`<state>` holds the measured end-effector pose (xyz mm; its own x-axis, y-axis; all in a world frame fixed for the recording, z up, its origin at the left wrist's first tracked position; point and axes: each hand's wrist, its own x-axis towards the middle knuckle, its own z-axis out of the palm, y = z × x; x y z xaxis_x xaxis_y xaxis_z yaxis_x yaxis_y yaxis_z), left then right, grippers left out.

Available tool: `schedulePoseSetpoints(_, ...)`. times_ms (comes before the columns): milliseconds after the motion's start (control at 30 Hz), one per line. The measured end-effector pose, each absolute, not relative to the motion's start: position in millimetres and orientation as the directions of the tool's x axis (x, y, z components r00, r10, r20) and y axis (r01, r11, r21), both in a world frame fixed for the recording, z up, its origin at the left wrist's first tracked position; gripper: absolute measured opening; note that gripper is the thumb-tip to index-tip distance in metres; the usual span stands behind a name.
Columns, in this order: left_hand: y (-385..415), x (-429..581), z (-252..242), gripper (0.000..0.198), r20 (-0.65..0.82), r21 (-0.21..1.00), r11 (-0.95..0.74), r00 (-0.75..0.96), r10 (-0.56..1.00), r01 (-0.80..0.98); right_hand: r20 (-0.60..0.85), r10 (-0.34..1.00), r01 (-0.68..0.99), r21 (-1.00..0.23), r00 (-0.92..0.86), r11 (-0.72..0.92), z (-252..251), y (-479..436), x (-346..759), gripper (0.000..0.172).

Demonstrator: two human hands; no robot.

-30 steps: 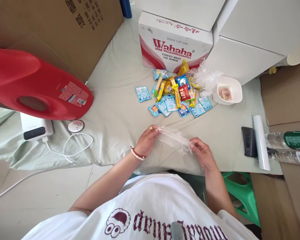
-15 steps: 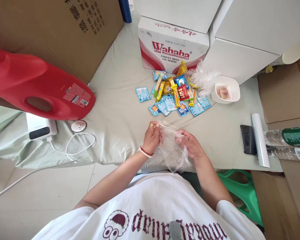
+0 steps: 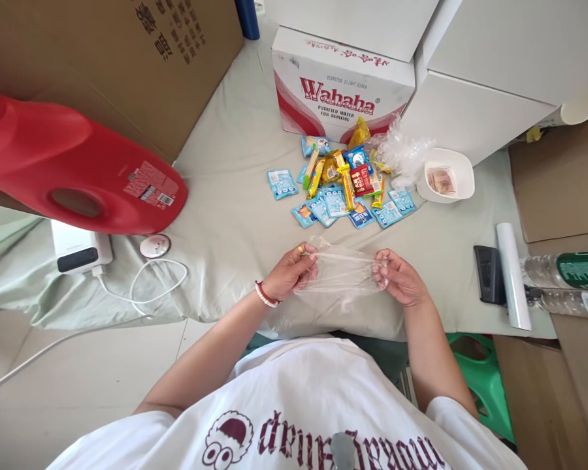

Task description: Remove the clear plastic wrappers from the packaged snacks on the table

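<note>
A clear plastic bag is stretched sideways between my two hands, above the front part of the cloth-covered table. My left hand pinches its left edge between thumb and fingers. At the opposite edge, my right hand grips the film with thumb and fingertips. Beyond the bag lies a pile of small packaged snacks, with blue sachets, yellow sticks and a red packet among them. Crumpled clear plastic lies at the pile's right, beside a white bowl holding a pinkish packet.
A Wahaha carton stands behind the snacks. To the left are a red jug, a white device with a cable and a round disc. A white roll, a black object and plastic bottles lie right.
My hands have moved apart, the right one going right and the left one slightly left. The bag, which hung loosely bunched, is now pulled wide between them.
</note>
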<state>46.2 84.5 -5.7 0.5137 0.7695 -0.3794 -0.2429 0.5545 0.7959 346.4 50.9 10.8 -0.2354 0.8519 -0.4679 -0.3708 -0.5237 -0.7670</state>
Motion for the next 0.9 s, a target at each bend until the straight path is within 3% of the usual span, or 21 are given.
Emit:
schedulePoseSetpoints(167,94.4,34.5,-4.0,0.054,-0.457,0.766,0.622,0.541,0.706,-0.163,-0.48,0.874,-0.316,-0.819,-0.08,-0.479,19.2,69.1,373.9,0.049)
schedulePoseSetpoints(267,101.3,43.4,-9.1,0.043,-0.548,0.801,0.595,0.326,0.77,-0.057,-0.433,0.898,-0.405,-0.837,0.079,-0.368,13.5,83.0,369.6,0.056)
schedulePoseSetpoints(400,105.8,63.9,-19.7,0.024,-0.526,0.849,0.528,0.095,0.845,0.007,-0.504,0.862,-0.423,-0.792,0.048,-0.439,1.9,83.8,343.6,0.077)
schedulePoseSetpoints(533,102.6,72.7,-26.4,0.017,-0.435,0.896,0.435,-0.016,0.9,0.09,-0.523,0.85,-0.261,-0.829,0.054,-0.494,-0.9,72.8,325.3,0.072)
schedulePoseSetpoints(600,103.7,69.3,-27.5,0.014,-0.352,0.91,0.351,-0.035,0.935,0.222,-0.523,0.85,-0.247,-0.832,0.056,-0.496,-0.2,69.8,326.6,0.062)
schedulePoseSetpoints(733,117.5,55.5,-30.4,0.015,-0.151,0.788,0.146,-0.043,0.988,0.598,-0.498,0.857,-0.258,-0.852,0.133,-0.455,-2.0,63.5,343.0,0.049)
schedulePoseSetpoints(833,125.8,51.3,-34.8,0.018,-0.083,0.729,0.125,-0.095,0.992,0.673,-0.49,0.845,-0.184,-0.87,0.215,-0.458,-8.3,54.7,348.5,0.051)
schedulePoseSetpoints(900,123.6,53.8,-37.0,0.034,0.088,0.707,0.045,-0.15,0.985,0.705,-0.453,0.836,-0.128,-0.891,0.31,-0.435,-13.6,48.3,343.6,0.05)
